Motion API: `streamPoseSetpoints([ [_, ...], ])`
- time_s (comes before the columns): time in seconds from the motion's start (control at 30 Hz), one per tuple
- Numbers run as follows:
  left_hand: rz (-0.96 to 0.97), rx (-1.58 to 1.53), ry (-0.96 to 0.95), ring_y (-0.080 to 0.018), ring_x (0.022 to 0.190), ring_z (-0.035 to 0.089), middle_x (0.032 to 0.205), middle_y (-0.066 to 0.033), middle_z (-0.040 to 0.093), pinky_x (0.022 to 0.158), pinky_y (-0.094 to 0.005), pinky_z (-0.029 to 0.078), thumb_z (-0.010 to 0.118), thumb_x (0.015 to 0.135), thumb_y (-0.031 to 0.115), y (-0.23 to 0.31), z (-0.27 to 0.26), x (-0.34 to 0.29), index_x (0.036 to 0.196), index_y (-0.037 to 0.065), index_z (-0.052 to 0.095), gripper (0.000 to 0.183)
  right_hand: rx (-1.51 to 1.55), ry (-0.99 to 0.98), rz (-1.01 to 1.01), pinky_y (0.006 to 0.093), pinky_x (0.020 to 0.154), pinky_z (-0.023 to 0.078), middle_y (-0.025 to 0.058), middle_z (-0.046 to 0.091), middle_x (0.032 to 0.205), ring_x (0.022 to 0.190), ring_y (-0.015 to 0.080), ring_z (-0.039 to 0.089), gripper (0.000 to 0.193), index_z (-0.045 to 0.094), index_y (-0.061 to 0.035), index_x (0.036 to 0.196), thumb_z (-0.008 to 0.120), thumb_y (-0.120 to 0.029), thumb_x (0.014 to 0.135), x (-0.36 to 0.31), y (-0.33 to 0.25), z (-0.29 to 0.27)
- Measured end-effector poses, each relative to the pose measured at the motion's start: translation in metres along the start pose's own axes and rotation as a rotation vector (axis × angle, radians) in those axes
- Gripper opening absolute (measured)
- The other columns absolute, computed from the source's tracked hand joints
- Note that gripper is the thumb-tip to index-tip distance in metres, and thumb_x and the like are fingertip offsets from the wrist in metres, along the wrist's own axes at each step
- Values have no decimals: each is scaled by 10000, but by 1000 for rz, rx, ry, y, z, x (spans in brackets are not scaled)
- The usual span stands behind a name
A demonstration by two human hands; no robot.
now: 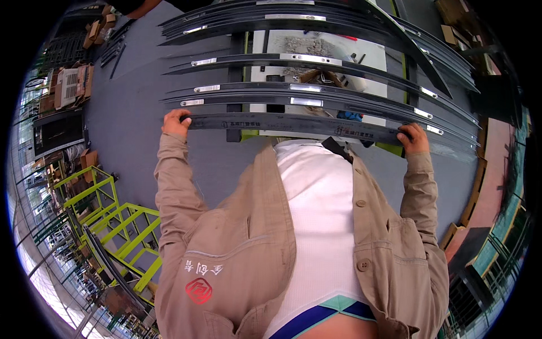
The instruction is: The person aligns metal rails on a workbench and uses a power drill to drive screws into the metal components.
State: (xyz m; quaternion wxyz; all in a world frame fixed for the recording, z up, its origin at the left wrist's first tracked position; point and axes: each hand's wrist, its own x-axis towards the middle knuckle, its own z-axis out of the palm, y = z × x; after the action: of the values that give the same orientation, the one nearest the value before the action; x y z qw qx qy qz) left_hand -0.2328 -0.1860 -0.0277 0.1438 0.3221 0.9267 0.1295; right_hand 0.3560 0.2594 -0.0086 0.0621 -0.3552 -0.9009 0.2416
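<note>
While both arms reach forward from the lower edge of the head view, the person grips a long black strip (293, 125) at its two ends, so that it spans straight across in front of the chest. At the strip's left end the left hand (176, 122) is closed on it, fingers curled over the top edge and the thumb side toward the body. At the right end the right hand (413, 138) is likewise closed around it, knuckles up, with the strip passing under the fingers. This piece is the nearest of a row of similar long black rails (316, 93) that lie side by side beyond the hands, each carrying small silver plates (305, 87) along its length; it sits just beside the next rail, and whether the two touch cannot be told. All the rails rest crosswise on a dark frame (234, 73), and through the gaps a pale bench (322, 45) with scattered clutter shows. Grey floor (130, 113) lies to the left of the frame, and further left and lower stand yellow-green metal racks (121, 223). A tan jacket (237, 248) hangs open over a white shirt (316, 226) and fills the lower middle of the view.
</note>
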Motion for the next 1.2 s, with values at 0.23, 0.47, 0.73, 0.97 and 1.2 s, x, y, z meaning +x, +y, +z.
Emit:
streamPoseSetpoints([
  [0.23,32,33,11,-289,1159,571,1142,-79,676,1013,-397,469,712,817,104,12,-5,-2,1084,135,723,270,-28,30,3,404,849,475,65,645,959,970,305,601,245,722,-98,994,764,-236,796,-3,-3,0],
  [0.47,35,-11,28,-253,1202,553,1125,-24,676,1037,-430,429,737,816,136,-18,9,4,1065,184,730,254,5,11,46,416,859,480,65,651,969,984,313,609,253,726,-102,1008,768,-244,803,0,-2,0],
  [0.73,20,12,2,-273,1190,549,1153,-44,659,1022,-394,446,731,820,134,3,1,3,1090,155,721,271,-4,41,27,389,828,496,89,652,966,969,318,615,235,722,-71,1013,754,-165,800,-3,1,2],
  [0.97,52,1,53,-277,1162,562,1116,-38,669,999,-411,447,754,789,121,0,1,-1,1053,163,726,269,20,28,66,398,883,463,59,651,965,993,301,602,244,721,-83,983,782,-186,770,-1,-6,0],
  [1.2,165,-142,376,-296,1090,575,1055,-71,667,969,-412,457,754,734,7,9,16,-27,948,109,709,241,-70,86,-32,410,823,461,70,641,924,943,312,598,199,676,-68,873,789,-140,726,-12,-25,-6],
])
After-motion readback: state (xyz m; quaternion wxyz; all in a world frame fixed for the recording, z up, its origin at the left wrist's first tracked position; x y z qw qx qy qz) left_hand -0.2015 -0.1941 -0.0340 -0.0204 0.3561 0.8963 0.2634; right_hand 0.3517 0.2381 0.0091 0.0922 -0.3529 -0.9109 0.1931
